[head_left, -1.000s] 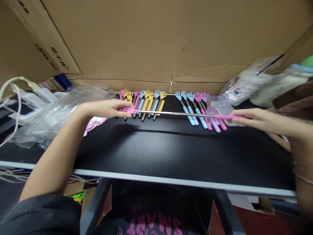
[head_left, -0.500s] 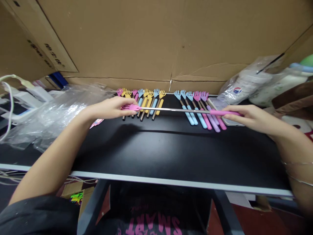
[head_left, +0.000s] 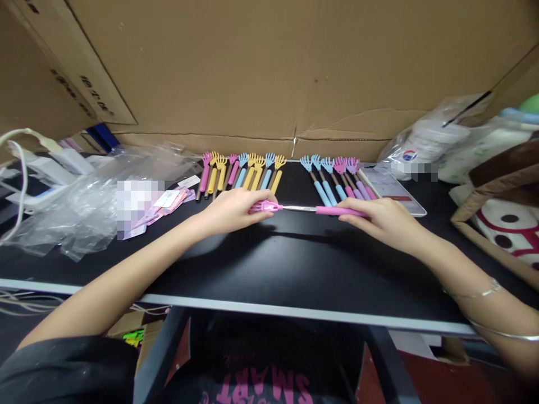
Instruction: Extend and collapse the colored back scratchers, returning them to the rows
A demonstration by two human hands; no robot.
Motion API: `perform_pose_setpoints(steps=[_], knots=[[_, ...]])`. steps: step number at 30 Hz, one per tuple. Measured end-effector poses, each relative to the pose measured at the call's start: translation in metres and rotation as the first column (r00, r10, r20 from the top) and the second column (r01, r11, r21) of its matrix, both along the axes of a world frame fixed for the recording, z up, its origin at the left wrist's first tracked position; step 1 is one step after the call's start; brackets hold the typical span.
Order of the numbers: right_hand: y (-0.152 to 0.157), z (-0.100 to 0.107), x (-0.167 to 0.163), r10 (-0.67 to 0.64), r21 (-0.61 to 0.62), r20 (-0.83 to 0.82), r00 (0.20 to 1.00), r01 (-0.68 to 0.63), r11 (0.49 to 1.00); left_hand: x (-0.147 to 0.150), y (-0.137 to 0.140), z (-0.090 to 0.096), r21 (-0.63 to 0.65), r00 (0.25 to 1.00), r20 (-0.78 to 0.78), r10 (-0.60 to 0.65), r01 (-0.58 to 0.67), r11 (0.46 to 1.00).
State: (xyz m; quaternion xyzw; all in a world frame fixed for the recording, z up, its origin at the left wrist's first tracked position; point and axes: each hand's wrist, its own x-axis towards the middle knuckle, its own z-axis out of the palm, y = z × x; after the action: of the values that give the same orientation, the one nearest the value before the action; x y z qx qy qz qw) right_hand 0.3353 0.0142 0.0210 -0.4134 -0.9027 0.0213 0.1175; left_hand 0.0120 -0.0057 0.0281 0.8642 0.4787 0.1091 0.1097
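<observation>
A pink telescopic back scratcher (head_left: 298, 208) is held level above the black desk, a short stretch of its metal rod showing. My left hand (head_left: 240, 210) is closed round its claw head, partly covering it. My right hand (head_left: 374, 216) grips the pink handle. Behind my left hand lies a row of back scratchers (head_left: 246, 171) in pink, yellow and blue. Beyond my right hand a second group of back scratchers (head_left: 332, 179), in blue, pink and purple, lies slanted, their handle ends partly hidden by that hand.
Clear plastic bags (head_left: 88, 191) and printed cards (head_left: 168, 205) lie at the left near white power plugs (head_left: 54, 168). At the right are a phone (head_left: 404, 193), a bagged cup (head_left: 433, 143) and a cloth bag (head_left: 505, 224). Cardboard (head_left: 252, 73) walls the back.
My hands have come closer together, and the back scratcher's rod has shortened between them. The cards at the left and more of the phone now show.
</observation>
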Motion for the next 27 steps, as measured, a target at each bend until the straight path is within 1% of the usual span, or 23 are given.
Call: perform_pose_setpoints(steps=[4, 11, 13, 16, 18, 23, 27], knots=[[-0.003, 0.000, -0.002, -0.008, 0.027, -0.016, 1.000, 0.008, 1.000, -0.002, -0.001, 0.002, 0.052, 1.000, -0.016, 0.016, -0.015, 0.999], [-0.005, 0.001, -0.001, -0.021, 0.029, -0.012, 1.000, 0.022, 0.999, -0.005, 0.002, 0.003, 0.181, 0.989, -0.047, 0.140, -0.129, 0.975], [-0.004, -0.001, 0.000, -0.019, 0.041, -0.024, 1.000, 0.020, 0.999, -0.007, 0.004, 0.000, 0.233, 0.990, -0.043, 0.131, -0.118, 0.965], [-0.003, -0.003, 0.002, 0.009, 0.053, -0.048, 0.999, -0.006, 0.999, -0.011, 0.008, -0.004, 0.294, 0.996, -0.031, 0.081, -0.068, 0.953], [-0.003, -0.004, 0.003, 0.026, 0.046, -0.054, 0.998, -0.023, 0.999, -0.013, 0.010, -0.007, 0.278, 0.997, -0.022, 0.071, -0.063, 0.959], [-0.005, -0.003, 0.002, 0.072, 0.010, -0.034, 0.997, -0.072, 0.997, -0.013, 0.011, -0.008, 0.154, 0.995, -0.004, 0.100, -0.098, 0.983], [-0.007, -0.003, 0.001, 0.080, -0.007, -0.025, 0.996, -0.080, 0.997, -0.009, 0.009, -0.008, 0.082, 0.990, 0.013, 0.138, -0.138, 0.987]])
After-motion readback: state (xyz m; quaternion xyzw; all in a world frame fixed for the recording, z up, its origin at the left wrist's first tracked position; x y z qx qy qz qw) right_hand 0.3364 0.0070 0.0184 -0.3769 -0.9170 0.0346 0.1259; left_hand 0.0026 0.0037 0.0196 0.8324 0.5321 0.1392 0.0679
